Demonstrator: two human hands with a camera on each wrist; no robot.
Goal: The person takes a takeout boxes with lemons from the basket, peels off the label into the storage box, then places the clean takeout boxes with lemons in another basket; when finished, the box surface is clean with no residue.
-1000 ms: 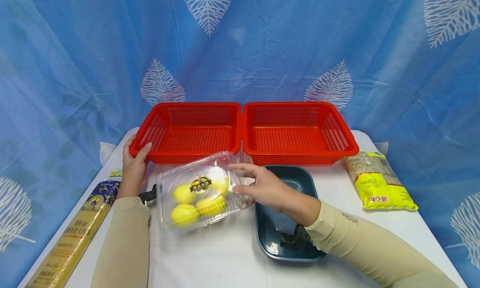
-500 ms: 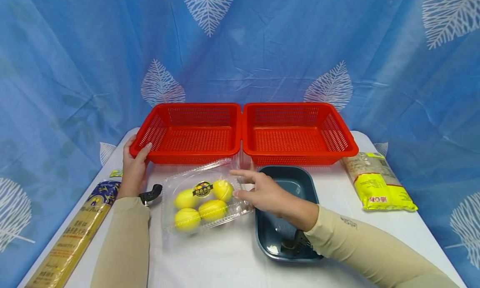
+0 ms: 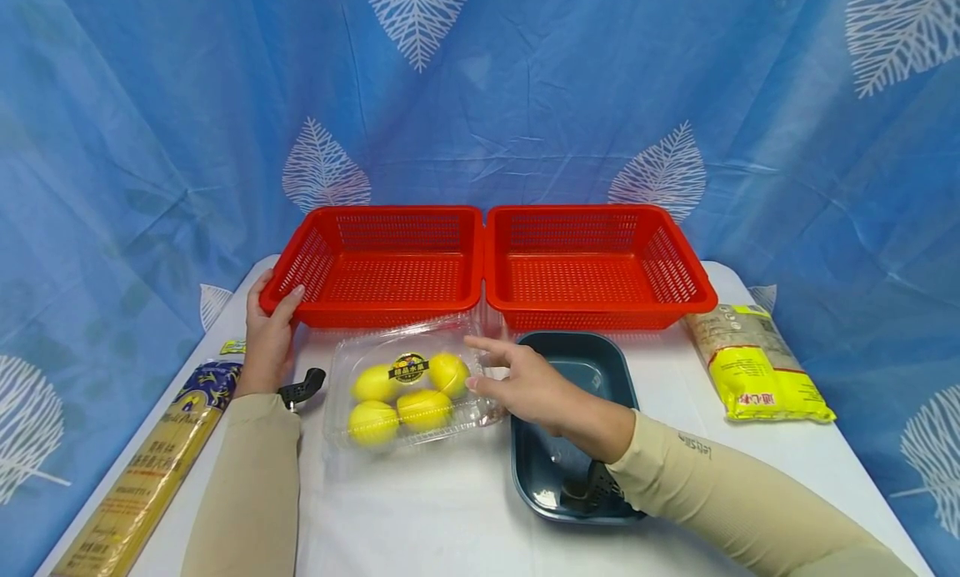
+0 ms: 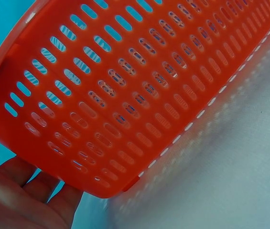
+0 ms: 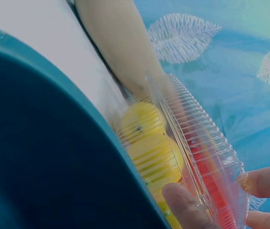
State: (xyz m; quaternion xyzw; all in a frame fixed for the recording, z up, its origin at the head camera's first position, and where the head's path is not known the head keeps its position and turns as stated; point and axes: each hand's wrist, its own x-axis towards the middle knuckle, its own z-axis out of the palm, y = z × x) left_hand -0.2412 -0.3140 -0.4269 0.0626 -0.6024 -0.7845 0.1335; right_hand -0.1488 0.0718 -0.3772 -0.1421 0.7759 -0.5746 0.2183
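**Clear box (image 3: pixel 408 341) of yellow fruits (image 3: pixel 423 410) pinched at its right end**

Well to the left of the clear box lies a long spaghetti packet (image 3: pixel 153 469). Behind the box and to its left stands the left red basket (image 3: pixel 375 319); the left hand (image 3: pixel 267 339) grips its near left corner, thumb over the rim and fingers (image 4: pixel 69 201) curled round the outer side. The box itself lies in front of that basket and holds four yellow fruits, a dark label (image 3: pixel 408 368) on its lid. At its right end the right hand (image 3: pixel 528 387) pinches the edge between thumb and fingers. Behind the box and to its right are the right red basket (image 3: pixel 592 319) and, nearer, a dark blue tub (image 3: pixel 573 360). Far right of the box lies a yellow-ended bag (image 3: pixel 761 368).

Around the box spreads a white worktop (image 3: pixel 420 519); beyond it hangs a blue curtain (image 3: pixel 525 85) printed with white leaves. Whether the box's underside touches the worktop cannot be told.

The box's long axis runs left to right, its right end angled slightly away from the person; the label reads upright from the person's side.
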